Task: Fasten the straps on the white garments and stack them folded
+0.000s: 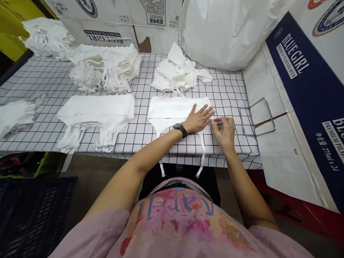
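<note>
A white garment (169, 107) with two thin straps lies spread on the checked tablecloth in front of me. Its straps hang over the table's front edge and end in small clips. My left hand (198, 119), with a dark watch at the wrist, rests flat on the garment's right part, fingers spread. At the right side edge, my right hand (225, 133) has thumb and forefinger pinched close together on the fabric. Just behind lies a crumpled heap of white garments (178, 71). To the left sits a neat stack of similar white garments (96, 111).
Further piles of white garments stand at the back left (118, 64) and far left (16, 114). A big white sack (220, 32) and cartons (107, 28) border the back. A large carton (285, 107) with a wire frame (268, 116) closes off the right side.
</note>
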Available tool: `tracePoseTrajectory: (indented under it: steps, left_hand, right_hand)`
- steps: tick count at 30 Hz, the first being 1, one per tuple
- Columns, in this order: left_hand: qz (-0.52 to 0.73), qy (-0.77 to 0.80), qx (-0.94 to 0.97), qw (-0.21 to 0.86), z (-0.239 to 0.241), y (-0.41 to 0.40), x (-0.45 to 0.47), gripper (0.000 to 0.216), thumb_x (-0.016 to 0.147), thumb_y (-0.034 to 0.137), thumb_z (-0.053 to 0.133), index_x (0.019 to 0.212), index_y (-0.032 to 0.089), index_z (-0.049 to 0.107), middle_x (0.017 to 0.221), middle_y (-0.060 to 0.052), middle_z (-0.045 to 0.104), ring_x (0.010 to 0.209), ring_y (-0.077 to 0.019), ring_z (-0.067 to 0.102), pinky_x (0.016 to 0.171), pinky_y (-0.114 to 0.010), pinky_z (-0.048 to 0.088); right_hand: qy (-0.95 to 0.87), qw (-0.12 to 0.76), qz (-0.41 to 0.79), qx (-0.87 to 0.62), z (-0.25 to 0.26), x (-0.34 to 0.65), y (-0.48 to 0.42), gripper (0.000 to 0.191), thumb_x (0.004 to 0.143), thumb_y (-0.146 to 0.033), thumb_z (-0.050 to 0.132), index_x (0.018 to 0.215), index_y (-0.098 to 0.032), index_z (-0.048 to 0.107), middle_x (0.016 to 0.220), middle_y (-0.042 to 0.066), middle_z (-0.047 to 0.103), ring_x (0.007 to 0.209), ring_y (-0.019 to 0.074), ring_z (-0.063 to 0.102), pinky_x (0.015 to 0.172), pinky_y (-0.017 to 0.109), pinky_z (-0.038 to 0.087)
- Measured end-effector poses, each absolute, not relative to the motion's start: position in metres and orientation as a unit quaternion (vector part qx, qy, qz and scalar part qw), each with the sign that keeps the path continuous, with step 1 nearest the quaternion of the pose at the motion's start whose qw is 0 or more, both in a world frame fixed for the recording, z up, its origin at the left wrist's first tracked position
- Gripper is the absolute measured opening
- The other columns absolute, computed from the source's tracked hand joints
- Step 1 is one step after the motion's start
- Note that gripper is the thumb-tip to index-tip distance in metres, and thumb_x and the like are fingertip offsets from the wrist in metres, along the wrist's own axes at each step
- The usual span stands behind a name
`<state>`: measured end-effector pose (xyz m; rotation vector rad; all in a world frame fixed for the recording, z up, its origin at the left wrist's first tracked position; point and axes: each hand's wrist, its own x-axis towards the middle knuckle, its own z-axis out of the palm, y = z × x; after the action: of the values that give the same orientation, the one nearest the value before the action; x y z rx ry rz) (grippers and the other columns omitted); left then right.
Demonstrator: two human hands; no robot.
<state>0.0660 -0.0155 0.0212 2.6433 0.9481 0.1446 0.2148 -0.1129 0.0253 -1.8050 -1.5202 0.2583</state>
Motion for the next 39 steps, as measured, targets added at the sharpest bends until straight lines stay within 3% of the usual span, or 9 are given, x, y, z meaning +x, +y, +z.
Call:
tracePoseTrajectory:
  steps: [6,11,15,19,24,28,33,37,39]
  left_hand:
    - [0.108,0.315,0.932,0.145,0.002,-0.013,0.068,0.06,0.106,0.053,0.037,0.163,0.035,0.031,0.173,0.0,0.028,0.163,-0.0279,0.016,0.13,-0.066,-0.001]
    - [0.112,0.312,0.929,0.164,0.0,-0.012,0.067,0.065,0.106,0.058,0.034,0.165,0.032,0.025,0.174,-0.003,0.023,0.164,-0.029,0.013,0.129,-0.065,-0.007]
    - [0.115,0.317,0.924,0.182,-0.006,-0.008,0.071,0.067,0.105,0.059,0.036,0.165,0.031,0.024,0.175,-0.004,0.022,0.164,-0.0313,0.011,0.127,-0.065,-0.011]
    - [0.129,0.339,0.919,0.157,-0.006,-0.011,0.071,0.068,0.104,0.056,0.042,0.164,0.027,0.027,0.174,-0.008,0.022,0.163,-0.0324,0.013,0.128,-0.066,-0.009]
    - [0.103,0.356,0.923,0.107,0.011,-0.027,0.063,0.068,0.107,0.055,0.032,0.163,0.017,0.032,0.17,-0.016,0.029,0.161,-0.0328,0.023,0.129,-0.069,0.005]
    - [0.104,0.352,0.926,0.092,0.008,-0.021,0.062,0.073,0.107,0.062,0.024,0.165,0.018,0.029,0.172,-0.012,0.025,0.162,-0.0305,0.021,0.131,-0.066,0.009]
    - [0.105,0.354,0.924,0.1,0.01,-0.022,0.062,0.075,0.106,0.064,0.022,0.165,0.018,0.028,0.172,-0.011,0.024,0.162,-0.0305,0.021,0.13,-0.067,0.011]
    - [0.11,0.356,0.922,0.102,0.007,-0.022,0.062,0.074,0.106,0.063,0.023,0.165,0.019,0.028,0.172,-0.011,0.024,0.162,-0.03,0.021,0.13,-0.067,0.01]
    - [0.113,0.354,0.922,0.105,0.005,-0.021,0.062,0.075,0.106,0.064,0.023,0.165,0.018,0.028,0.172,-0.011,0.024,0.162,-0.0299,0.021,0.13,-0.068,0.009]
  right_hand:
    - [-0.572,0.344,0.212,-0.714,0.039,0.188,-0.186,0.029,0.098,-0.047,0.057,0.096,-0.021,0.069,0.085,0.005,0.069,0.067,0.018,0.06,0.073,0.034,0.053]
    - [-0.608,0.288,0.147,-0.725,0.032,0.173,-0.195,0.033,0.094,-0.052,0.06,0.096,-0.02,0.069,0.111,0.011,0.062,0.08,0.0209,0.061,0.072,0.036,0.051]
    - [-0.612,0.235,0.181,-0.733,0.028,0.169,-0.18,0.019,0.091,-0.038,0.063,0.086,-0.02,0.065,0.107,0.01,0.061,0.084,0.0222,0.061,0.073,0.036,0.049]
    - [-0.612,0.28,0.177,-0.718,0.034,0.169,-0.197,0.019,0.092,-0.039,0.058,0.082,-0.022,0.061,0.098,0.01,0.066,0.082,0.023,0.061,0.079,0.037,0.05]
    - [-0.539,0.29,0.248,-0.751,0.019,0.171,-0.256,0.048,0.096,-0.065,0.049,0.076,-0.024,0.065,0.069,0.007,0.069,0.064,0.0249,0.066,0.066,0.034,0.049]
    - [-0.505,0.362,0.279,-0.732,-0.023,0.17,-0.253,0.062,0.084,-0.08,0.057,0.097,-0.022,0.075,0.067,0.005,0.069,0.059,0.025,0.066,0.062,0.034,0.051]
    - [-0.493,0.409,0.379,-0.668,-0.021,0.157,-0.259,0.063,0.088,-0.08,0.052,0.071,-0.022,0.069,0.067,0.005,0.07,0.063,0.0224,0.066,0.061,0.029,0.049]
    - [-0.456,0.416,0.392,-0.682,-0.015,0.162,-0.287,0.065,0.084,-0.083,0.055,0.073,-0.022,0.074,0.062,0.005,0.069,0.065,0.0249,0.067,0.065,0.031,0.052]
    - [-0.441,0.411,0.395,-0.694,-0.016,0.166,-0.301,0.067,0.08,-0.085,0.057,0.075,-0.022,0.078,0.06,0.006,0.069,0.057,0.0229,0.063,0.059,0.031,0.05]
